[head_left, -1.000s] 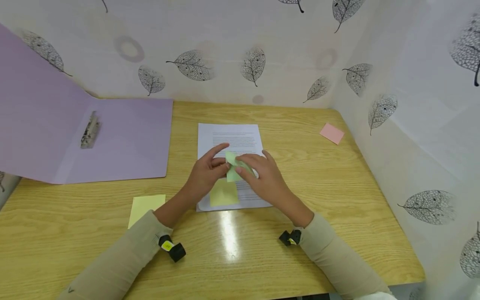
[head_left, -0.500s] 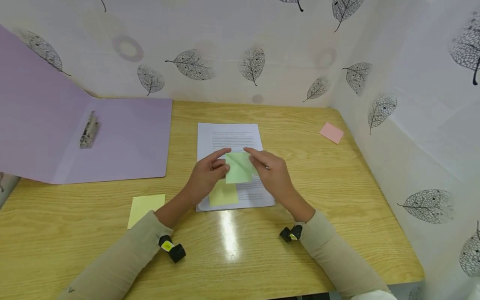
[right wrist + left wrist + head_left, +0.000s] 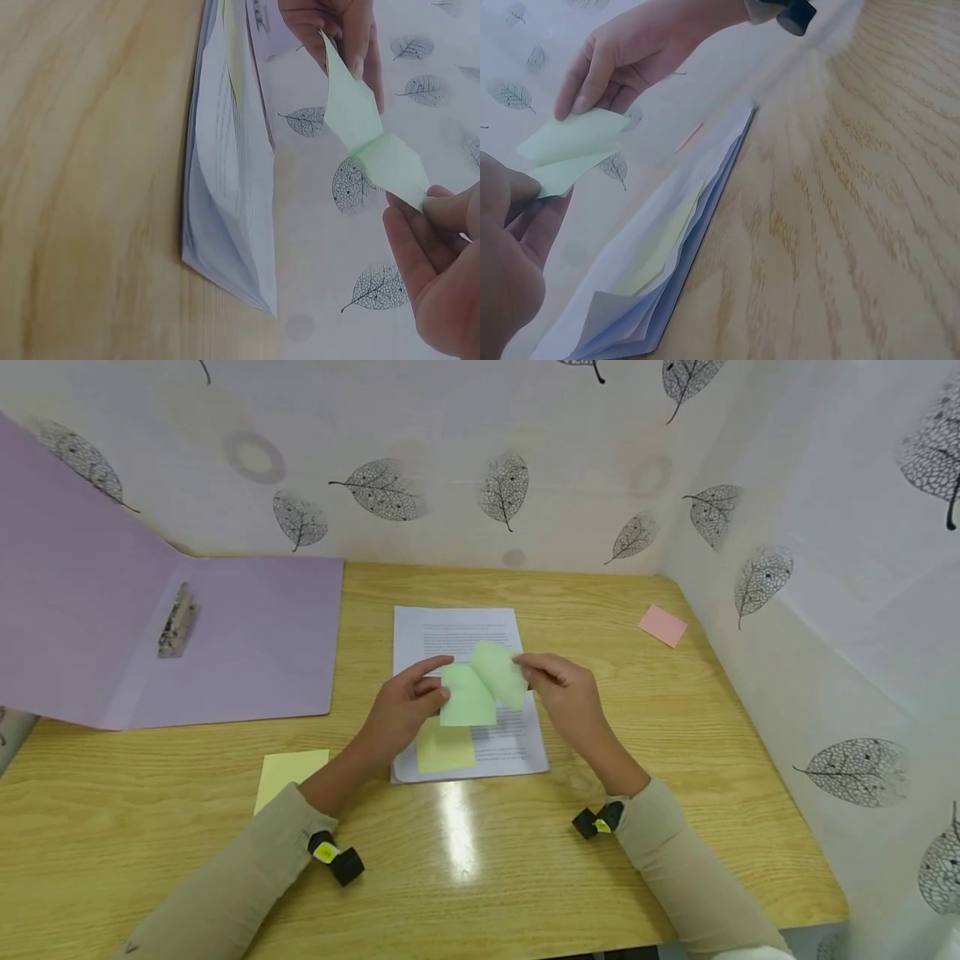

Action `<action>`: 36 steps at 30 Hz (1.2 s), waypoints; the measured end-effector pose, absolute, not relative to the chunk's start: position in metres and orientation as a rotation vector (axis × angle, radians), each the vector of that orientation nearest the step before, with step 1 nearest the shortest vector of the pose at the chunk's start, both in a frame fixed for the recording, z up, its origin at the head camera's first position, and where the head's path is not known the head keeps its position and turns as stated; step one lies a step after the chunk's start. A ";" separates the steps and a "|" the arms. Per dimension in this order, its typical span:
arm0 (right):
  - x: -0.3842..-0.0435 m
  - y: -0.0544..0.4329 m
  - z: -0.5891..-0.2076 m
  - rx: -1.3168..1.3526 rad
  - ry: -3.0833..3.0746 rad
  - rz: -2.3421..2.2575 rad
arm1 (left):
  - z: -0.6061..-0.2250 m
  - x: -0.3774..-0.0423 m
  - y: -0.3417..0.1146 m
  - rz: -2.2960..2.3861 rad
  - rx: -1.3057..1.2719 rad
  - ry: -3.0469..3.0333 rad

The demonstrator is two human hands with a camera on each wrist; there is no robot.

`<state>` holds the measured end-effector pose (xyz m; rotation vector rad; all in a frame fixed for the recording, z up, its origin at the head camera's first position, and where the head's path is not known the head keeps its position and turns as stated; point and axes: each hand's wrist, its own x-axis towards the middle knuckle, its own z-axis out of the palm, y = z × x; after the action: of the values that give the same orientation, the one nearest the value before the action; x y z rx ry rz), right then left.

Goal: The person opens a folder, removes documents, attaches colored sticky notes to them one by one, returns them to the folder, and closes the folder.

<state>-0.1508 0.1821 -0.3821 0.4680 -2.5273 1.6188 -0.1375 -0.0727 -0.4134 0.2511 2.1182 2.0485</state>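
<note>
My left hand pinches a green sticky note by its left edge, above the printed papers. Between thumb and fingers, my right hand grips a second green sticky note at its right edge. The two notes overlap, the right one tilted and partly behind the left. In the right wrist view they meet along a narrow line, with the left note above and the right note below. A yellow sticky note lies on the lower left of the papers.
An open purple folder with a metal clip lies at the back left of the wooden table. Another yellow note is beside my left forearm. Pink sticky notes rest near the right edge. Leaf-patterned walls enclose the back and right.
My right hand has moved right, drawing one green note away from the other, which my left hand keeps. A single green square showed before; now two spread apart.
</note>
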 end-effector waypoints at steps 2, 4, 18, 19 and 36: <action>-0.152 0.184 -0.382 0.447 -2.520 1.621 | -0.413 -0.138 -0.075 2.046 0.256 2.130; -0.152 0.186 -0.382 0.428 -2.508 1.614 | -0.413 -0.138 -0.078 2.044 0.258 2.138; -0.153 0.195 -0.383 0.299 -2.420 1.711 | -0.417 -0.117 -0.124 1.990 0.242 2.229; -0.153 0.197 -0.382 0.285 -2.421 1.719 | -0.416 -0.114 -0.129 1.983 0.230 2.242; -0.153 0.206 -0.388 0.255 -2.443 1.744 | -0.403 -0.039 -0.247 1.670 -0.105 2.682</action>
<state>-0.1527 0.2064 -0.3883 0.2554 -2.4428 1.7444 -0.0387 -0.2470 -0.4029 -0.1055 2.6823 1.6699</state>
